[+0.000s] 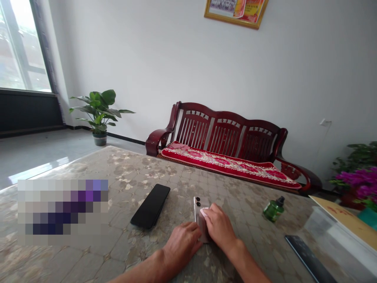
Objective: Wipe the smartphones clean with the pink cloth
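A silver-pink smartphone (202,221) lies on the patterned tabletop with its back and two dark camera lenses facing up. My left hand (183,239) has its fingers curled against the phone's lower left edge, holding it. In my right hand (221,228) is a small folded white wipe (204,212), pinched and pressed onto the phone's back below the lenses. The two hands cover part of the phone's lower half. To the left of them a black smartphone (151,206) rests screen up.
A green bottle (273,210) with a black top stands to the right. Nearby are a dark flat slab (309,259) and a clear plastic box (332,232) with yellow card on it. Past the table (97,165) stand a red wooden bench (226,129) and a potted plant (98,114).
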Demonstrator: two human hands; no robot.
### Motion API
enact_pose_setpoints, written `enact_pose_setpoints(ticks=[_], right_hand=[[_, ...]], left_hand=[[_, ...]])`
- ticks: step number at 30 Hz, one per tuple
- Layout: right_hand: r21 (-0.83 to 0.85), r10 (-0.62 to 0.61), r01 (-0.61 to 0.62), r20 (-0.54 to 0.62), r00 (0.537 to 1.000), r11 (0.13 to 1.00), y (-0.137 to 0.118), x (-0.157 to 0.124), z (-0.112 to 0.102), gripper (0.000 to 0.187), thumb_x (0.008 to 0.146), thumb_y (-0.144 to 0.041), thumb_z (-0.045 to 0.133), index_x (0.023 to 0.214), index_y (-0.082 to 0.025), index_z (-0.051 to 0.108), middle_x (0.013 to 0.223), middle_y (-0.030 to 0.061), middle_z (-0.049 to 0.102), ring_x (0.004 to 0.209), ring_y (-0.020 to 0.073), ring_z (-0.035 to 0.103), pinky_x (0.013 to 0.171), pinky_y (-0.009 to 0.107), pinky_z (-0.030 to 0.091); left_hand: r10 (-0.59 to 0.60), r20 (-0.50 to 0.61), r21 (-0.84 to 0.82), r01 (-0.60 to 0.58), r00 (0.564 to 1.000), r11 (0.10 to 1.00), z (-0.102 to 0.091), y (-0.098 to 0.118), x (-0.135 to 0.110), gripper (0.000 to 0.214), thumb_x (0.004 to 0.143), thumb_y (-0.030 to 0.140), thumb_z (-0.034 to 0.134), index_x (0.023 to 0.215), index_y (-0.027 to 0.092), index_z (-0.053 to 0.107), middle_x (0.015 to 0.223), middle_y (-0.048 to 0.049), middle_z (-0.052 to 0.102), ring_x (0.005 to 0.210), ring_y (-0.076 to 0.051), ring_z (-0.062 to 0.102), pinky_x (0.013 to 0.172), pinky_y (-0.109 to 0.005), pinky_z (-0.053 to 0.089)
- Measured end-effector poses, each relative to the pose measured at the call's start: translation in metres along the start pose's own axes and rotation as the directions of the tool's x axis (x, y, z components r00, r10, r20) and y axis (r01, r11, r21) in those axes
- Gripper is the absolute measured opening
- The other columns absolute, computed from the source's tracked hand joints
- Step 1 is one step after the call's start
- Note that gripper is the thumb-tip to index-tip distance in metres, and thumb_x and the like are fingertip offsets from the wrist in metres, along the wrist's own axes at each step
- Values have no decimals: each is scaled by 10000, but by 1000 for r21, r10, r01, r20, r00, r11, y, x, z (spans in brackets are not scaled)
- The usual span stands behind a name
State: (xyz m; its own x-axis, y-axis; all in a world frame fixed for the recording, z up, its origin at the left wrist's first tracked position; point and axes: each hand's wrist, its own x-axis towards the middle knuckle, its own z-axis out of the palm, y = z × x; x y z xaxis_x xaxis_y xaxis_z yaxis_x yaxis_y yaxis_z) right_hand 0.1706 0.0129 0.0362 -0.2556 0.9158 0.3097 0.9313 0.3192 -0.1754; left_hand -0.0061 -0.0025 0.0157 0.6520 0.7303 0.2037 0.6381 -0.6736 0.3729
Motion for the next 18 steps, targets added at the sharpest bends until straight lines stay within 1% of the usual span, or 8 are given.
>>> enact_pose_setpoints(ticks=[3,5,7,10,13,15,18], right_hand=[[1,-51,51,8,999,999,-2,-19,-2,289,969,-157,398,890,-248,661,903,18,598,884,144,574,778,218,378],[-6,-37,37,15,999,999,0,-18,-2,291,972,-163,396,909,-254,664,903,17,601,882,140,579,775,214,377],[-28,13,-12,21,1000,1000,3,-7,0,299,977,-173,390,917,-251,672,913,22,605,867,136,583,759,212,377],[-81,106,-103,34,994,991,8,21,5,304,974,-170,392,911,-237,682,946,34,613,841,130,585,727,213,371],[-112,160,-154,46,986,982,11,45,9,299,976,-189,402,917,-235,691,964,39,616,813,122,586,693,216,360],[-118,167,-161,44,985,980,11,50,9,306,980,-198,399,911,-232,695,965,42,615,803,120,585,685,218,356],[-118,137,-130,50,989,984,7,40,5,313,976,-192,401,866,-225,692,936,44,613,797,125,585,687,223,354]], left_hand=[[-5,8,3,5,1000,1000,2,0,1,66,925,238,582,882,209,623,962,-14,672,907,-192,630,846,-254,489],[0,0,4,0,1000,1000,3,0,1,69,928,232,572,886,210,622,959,-12,670,903,-189,629,847,-253,488],[7,-11,5,-7,1000,1000,3,0,0,71,930,234,570,880,213,617,953,-8,667,900,-187,628,848,-253,487],[16,-9,1,-16,1000,1000,2,-1,-1,74,927,234,576,867,212,612,953,-5,663,901,-184,629,845,-247,488],[24,-6,-6,-24,1000,1000,0,-1,-1,73,928,245,580,873,210,612,966,-4,660,913,-183,629,846,-244,490],[25,-8,-2,-25,1000,1000,0,-1,-1,80,934,253,572,878,212,612,966,-5,659,913,-182,628,851,-247,490],[29,-11,4,-29,1000,1000,1,-2,-1,106,947,260,543,880,215,612,960,-10,658,909,-181,627,858,-249,488]])
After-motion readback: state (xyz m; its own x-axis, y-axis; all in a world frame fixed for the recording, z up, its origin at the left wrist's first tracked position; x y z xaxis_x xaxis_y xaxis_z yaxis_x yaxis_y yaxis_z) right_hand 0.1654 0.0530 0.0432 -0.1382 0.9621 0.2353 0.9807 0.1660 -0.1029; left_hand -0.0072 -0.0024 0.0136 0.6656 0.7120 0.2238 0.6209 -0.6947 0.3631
